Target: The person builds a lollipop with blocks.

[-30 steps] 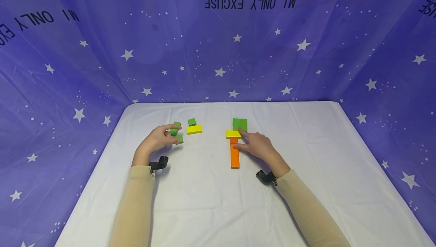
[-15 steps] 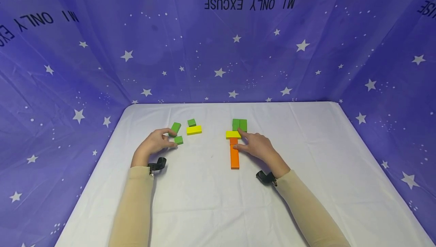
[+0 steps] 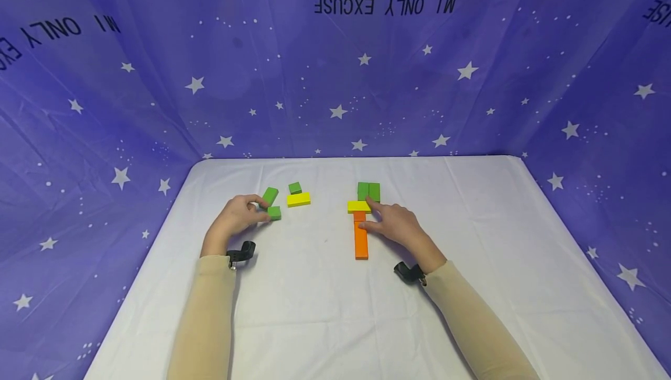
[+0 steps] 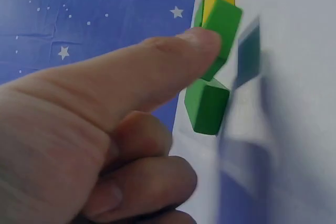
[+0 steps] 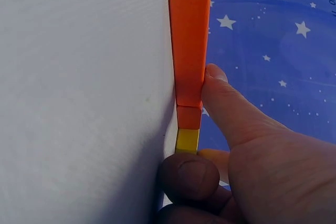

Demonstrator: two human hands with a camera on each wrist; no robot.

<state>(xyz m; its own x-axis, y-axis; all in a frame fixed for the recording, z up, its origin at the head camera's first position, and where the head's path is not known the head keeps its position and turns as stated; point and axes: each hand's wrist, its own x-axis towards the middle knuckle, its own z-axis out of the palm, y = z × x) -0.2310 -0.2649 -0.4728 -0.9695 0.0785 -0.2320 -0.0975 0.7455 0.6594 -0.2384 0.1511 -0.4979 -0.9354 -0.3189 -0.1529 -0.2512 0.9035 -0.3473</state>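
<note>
Small green block (image 3: 275,213) was pinched by left hand (image 3: 237,215), long orange block (image 3: 361,244) was touched by loosely spread right hand (image 3: 396,222)

the sleeved left forearm (image 3: 204,319) points nearly straight to the far side; the left hand (image 3: 237,217) bends right at the wrist (image 3: 215,244), left thumb (image 3: 260,217) and left index finger (image 3: 255,199) close together in a pinch. the sleeved right forearm (image 3: 479,322) slants far and left, the right hand (image 3: 399,222) spreading right thumb (image 3: 373,227) and right index finger (image 3: 374,204) apart.
</note>
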